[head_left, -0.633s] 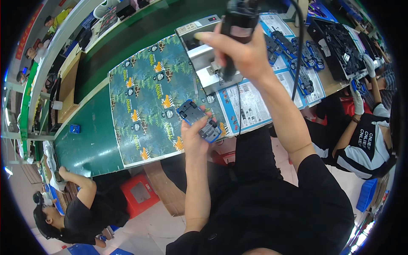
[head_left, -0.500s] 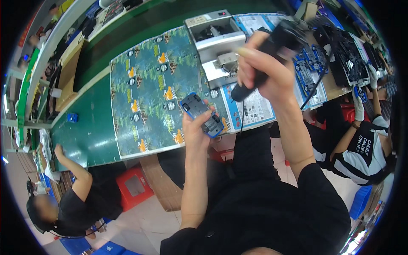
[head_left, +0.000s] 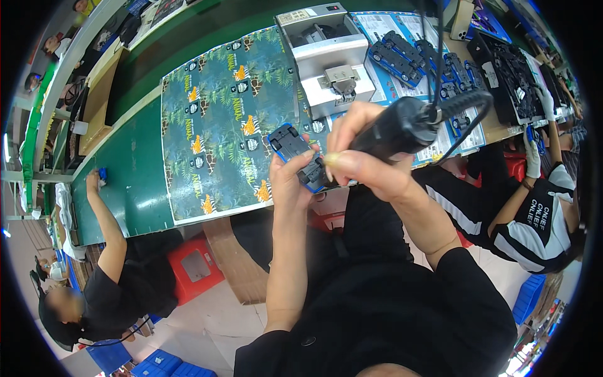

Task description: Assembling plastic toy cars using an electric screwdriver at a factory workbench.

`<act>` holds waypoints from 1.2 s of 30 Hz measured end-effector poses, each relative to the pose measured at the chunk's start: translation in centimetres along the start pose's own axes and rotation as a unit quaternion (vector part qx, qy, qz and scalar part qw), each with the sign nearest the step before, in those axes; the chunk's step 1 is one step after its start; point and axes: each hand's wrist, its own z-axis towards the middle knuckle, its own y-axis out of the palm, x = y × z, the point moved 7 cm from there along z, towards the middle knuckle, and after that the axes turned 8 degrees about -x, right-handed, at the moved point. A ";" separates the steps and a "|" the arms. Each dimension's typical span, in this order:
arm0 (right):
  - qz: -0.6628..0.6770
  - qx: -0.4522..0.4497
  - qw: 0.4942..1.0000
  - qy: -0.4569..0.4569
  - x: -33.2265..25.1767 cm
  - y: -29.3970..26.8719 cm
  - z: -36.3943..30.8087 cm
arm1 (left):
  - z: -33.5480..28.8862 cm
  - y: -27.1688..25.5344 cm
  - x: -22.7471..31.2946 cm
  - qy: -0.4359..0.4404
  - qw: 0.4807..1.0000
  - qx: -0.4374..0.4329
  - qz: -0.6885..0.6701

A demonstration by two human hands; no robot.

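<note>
A toy car (head_left: 290, 143) with a blue body lies in my left hand (head_left: 290, 179), its dark underside and black wheels facing up. My thumb presses across the chassis. My right hand (head_left: 383, 173) is wrapped round a black corded electric screwdriver (head_left: 402, 129), which is tilted over the car. My right fingertips are close to the car's right edge; the driver's tip is hidden behind them. Just beyond the hands stands a silver screw feeder (head_left: 342, 81) with a metal block at its front.
Several blue toy cars (head_left: 399, 56) lie upside down on printed sheets at the right, beside a black tray (head_left: 512, 78) of dark parts. A patterned mat (head_left: 213, 138) covers the bench. One co-worker's hand (head_left: 94, 179) touches a small blue piece; another, gloved (head_left: 532, 157), works at right.
My right hand has brought the screwdriver down and toward me, from beside the feeder to the toy car. My left hand keeps the car nearly in place. The left co-worker's hand has reached the blue piece.
</note>
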 end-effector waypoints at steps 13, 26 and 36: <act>0.123 -0.038 0.992 0.000 0.8 1.2 -0.4 | -0.7 0.9 -0.3 -0.022 1.000 -0.006 0.019; 0.146 -0.012 0.989 0.014 0.6 1.2 -0.7 | -1.1 1.1 0.6 -0.023 1.000 -0.006 0.006; 0.043 0.059 0.991 -0.114 -3.4 -4.8 -2.8 | -1.1 4.3 5.4 0.001 0.988 -0.110 -0.104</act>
